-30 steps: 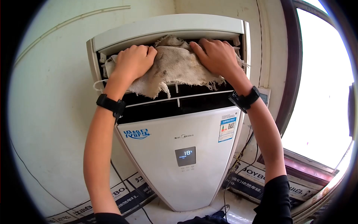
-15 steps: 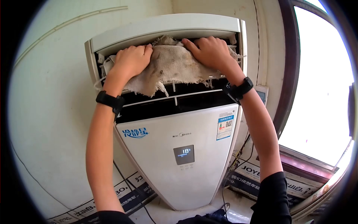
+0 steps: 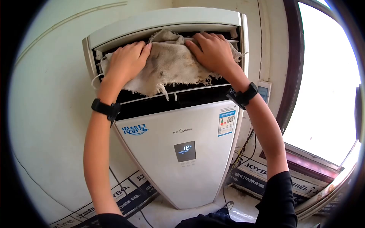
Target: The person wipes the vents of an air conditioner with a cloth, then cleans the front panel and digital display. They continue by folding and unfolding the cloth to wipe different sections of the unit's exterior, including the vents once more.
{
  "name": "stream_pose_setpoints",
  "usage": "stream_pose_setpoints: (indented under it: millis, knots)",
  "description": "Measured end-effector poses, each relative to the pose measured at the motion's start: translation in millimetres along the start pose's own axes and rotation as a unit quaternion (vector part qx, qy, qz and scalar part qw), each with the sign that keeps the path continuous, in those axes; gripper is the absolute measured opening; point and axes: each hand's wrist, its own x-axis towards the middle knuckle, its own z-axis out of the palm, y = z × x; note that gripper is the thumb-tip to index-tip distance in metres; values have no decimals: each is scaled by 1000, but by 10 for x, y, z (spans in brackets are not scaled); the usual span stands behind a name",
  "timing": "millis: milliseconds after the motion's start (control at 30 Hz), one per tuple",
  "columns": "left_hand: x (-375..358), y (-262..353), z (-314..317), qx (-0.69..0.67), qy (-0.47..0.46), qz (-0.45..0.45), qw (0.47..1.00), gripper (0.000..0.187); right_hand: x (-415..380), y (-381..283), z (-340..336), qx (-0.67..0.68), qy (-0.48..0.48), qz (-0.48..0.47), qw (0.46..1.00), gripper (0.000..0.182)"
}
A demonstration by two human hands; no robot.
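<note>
A frayed, stained grey-beige rag point(image 3: 171, 62) is draped over the louvre slats in the upper outlet of a white standing air conditioner point(image 3: 159, 163). My left hand point(image 3: 128, 62) grips the rag's left part, fingers curled over its upper edge. On the right side, my right hand point(image 3: 213, 53) has its fingers bent over the top edge too, with the thumb towards the middle. The fingertips of both hands are partly hidden behind the slats and cloth. Between the hands, the rag bunches up at the top and its ragged lower edge hangs down.
The lit display point(image 3: 184, 151) reads 18. An energy label point(image 3: 227, 123) is stuck at the panel's upper right. To the right are a bright window point(image 3: 330, 83) and a wall-mounted box point(image 3: 264, 91). Cables point(image 3: 243, 152) hang beside the unit, and printed boards point(image 3: 129, 197) line the wall base.
The view has shifted slightly, so the unit sits a little higher and further left. My left hand has slid slightly outward and down with the rag; my right hand keeps its hold.
</note>
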Motion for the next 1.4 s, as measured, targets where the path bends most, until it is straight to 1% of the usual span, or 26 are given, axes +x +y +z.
stream_pose_setpoints:
  millis: [33, 67, 167, 267, 367, 400, 600, 667, 700, 800, 900, 933, 1033, 1067, 1200, 1233, 1300, 1333, 1400]
  knots:
    - [-32, -26, 46, 3, 30, 24, 999, 42, -24, 9, 1, 0, 24, -15, 1000, 40]
    - [-69, -35, 80, 6, 57, 46, 997, 39, -55, 9, -4, -10, 29, -23, 999, 33]
    - [-160, -25, 117, 17, 104, 64, 992, 29, -91, 26, 13, -4, 70, -46, 997, 27]
    - [-175, -62, 200, 11, 164, 63, 984, 23, -100, 18, 3, 5, 77, -34, 996, 21]
    - [-163, -32, 202, 11, 163, 48, 985, 21, -67, 25, -4, 10, 61, -31, 998, 19]
    - [-153, -27, 202, 13, 161, 46, 986, 19, -57, 20, -1, 6, 71, -33, 997, 18]
    - [-174, -113, 140, 4, 168, 58, 984, 18, 20, -90, 77, 1, 70, -35, 997, 15]
    - [-207, -153, 114, 5, 171, 48, 984, 18, 60, -162, 110, 1, 94, -58, 994, 8]
    - [-226, -167, 107, 6, 173, 42, 984, 18, 79, -196, 131, 2, 106, -70, 992, 7]
    - [-256, -309, 72, 55, 202, 89, 974, 17, 129, -322, 193, 20, 111, -71, 991, 6]
    - [-265, -391, 44, 74, 183, 76, 977, 16, 154, -378, 294, 16, 123, -77, 989, 4]
    - [-271, -393, 42, 78, 175, 66, 979, 16, 141, -367, 262, 13, 94, -65, 993, 9]
    - [-258, -190, 42, 95, 167, 22, 981, 15, 126, -296, 262, 35, 103, -72, 992, 9]
    - [-231, -141, 100, 76, 164, 6, 984, 18, 120, -269, 245, 39, 97, -75, 992, 12]
    - [-50, 198, 244, 70, 202, 57, 975, 20, 75, -105, 135, 40, 72, -78, 994, 21]
    - [-6, 271, 262, 69, 167, 42, 983, 25, 54, -41, 106, 35, 81, -79, 993, 19]
    - [68, 373, 323, 81, 169, 71, 980, 23, -18, 99, 45, 28, 97, -82, 992, 14]
    - [80, 404, 326, 78, 170, 66, 980, 22, -40, 193, 47, 5, 85, -65, 994, 16]
    - [59, 445, 301, 72, 165, 57, 982, 20, -94, 370, -19, -24, 103, -75, 992, 14]
